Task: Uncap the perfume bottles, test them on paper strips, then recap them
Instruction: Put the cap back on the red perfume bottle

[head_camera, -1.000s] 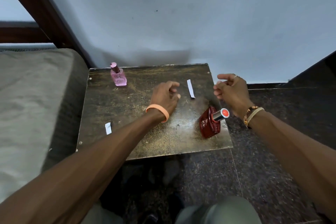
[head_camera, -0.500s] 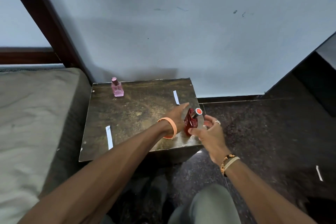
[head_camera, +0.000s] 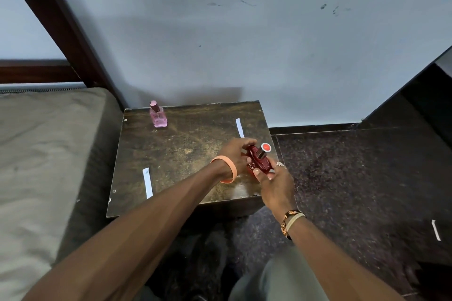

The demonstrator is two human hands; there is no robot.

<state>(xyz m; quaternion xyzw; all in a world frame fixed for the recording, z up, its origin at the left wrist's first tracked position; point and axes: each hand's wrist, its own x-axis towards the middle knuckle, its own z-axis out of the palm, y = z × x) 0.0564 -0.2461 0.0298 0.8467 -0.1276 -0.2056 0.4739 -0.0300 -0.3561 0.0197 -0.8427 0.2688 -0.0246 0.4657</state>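
A dark red perfume bottle (head_camera: 259, 163) with a silver cap and red top (head_camera: 265, 147) is held over the right front part of the small brown table (head_camera: 186, 151). My left hand (head_camera: 236, 154) grips the bottle from the left. From below and the right, my right hand (head_camera: 274, 183) holds its body. A capped pink perfume bottle (head_camera: 158, 116) stands upright at the table's back left. One white paper strip (head_camera: 239, 127) lies at the back right, another paper strip (head_camera: 147, 182) at the front left.
A grey mattress (head_camera: 49, 154) with a dark wooden frame (head_camera: 61, 22) borders the table's left side. A pale wall stands behind. Dark speckled floor (head_camera: 354, 178) spreads to the right, with a white strip (head_camera: 435, 230) lying on it. My knee (head_camera: 276, 278) is below.
Both hands came from above the table to the red bottle and took hold of it, lifting it off the table. The camera pulled back and tilted up.
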